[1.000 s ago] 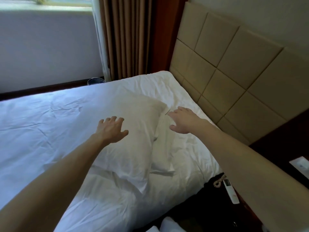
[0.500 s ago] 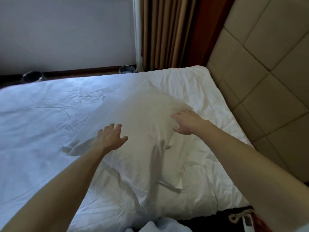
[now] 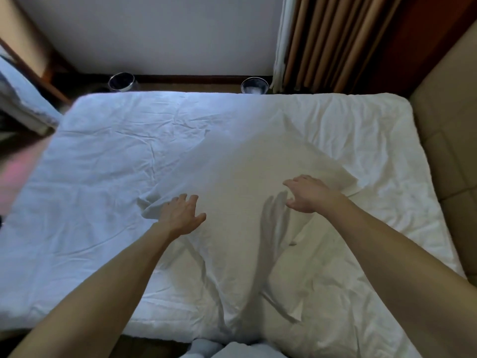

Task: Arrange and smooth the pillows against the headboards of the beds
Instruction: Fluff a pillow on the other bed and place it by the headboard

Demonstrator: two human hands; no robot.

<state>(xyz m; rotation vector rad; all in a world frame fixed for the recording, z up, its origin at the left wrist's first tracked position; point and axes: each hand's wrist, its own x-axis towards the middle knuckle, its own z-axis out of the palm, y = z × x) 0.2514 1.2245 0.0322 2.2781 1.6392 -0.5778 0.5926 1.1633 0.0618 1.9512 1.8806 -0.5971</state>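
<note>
The pillow (image 3: 245, 174) is best slid squarely to the headboard (image 3: 446, 151) by the left hand (image 3: 180, 215) and right hand (image 3: 311, 195), both spread open.

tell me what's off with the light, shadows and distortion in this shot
Head view: the wide lens bows the far edge of the bed; the sheet reads cool blue at left, the pillow warmer; the right hand throws a soft finger shadow onto the pillow; head view again, the far left edge is smeared with blur.
</note>
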